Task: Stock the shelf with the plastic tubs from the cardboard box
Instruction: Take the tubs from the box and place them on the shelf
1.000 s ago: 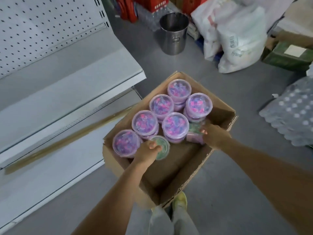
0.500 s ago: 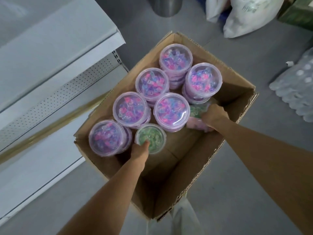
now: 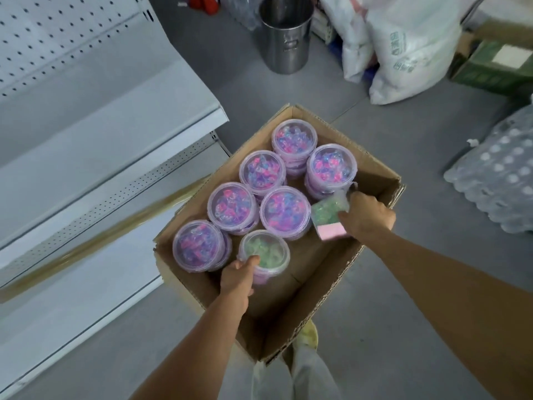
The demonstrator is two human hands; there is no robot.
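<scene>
An open cardboard box (image 3: 372, 168) sits on the grey floor beside the white shelf (image 3: 95, 134). Several lidded plastic tubs of pink and purple pieces (image 3: 284, 210) stand in it. My left hand (image 3: 238, 277) grips a tub with green contents (image 3: 266, 252) at the near side of the box. A second green-filled tub (image 3: 328, 217), tilted on its side with its pink base toward me, is held by my right hand (image 3: 366, 216) and lifted a little above the box floor.
A steel bucket (image 3: 284, 39) stands on the floor beyond the box. White sacks (image 3: 403, 47) and a green carton (image 3: 496, 67) lie at the back right. A shrink-wrapped pack of bottles (image 3: 499, 171) sits at the right. A brownish strip (image 3: 95, 241) edges the lower shelf.
My right hand has lifted its green tub up from the box floor and tipped it sideways. My left hand keeps its hold on the other green tub. The camera has tilted back up.
</scene>
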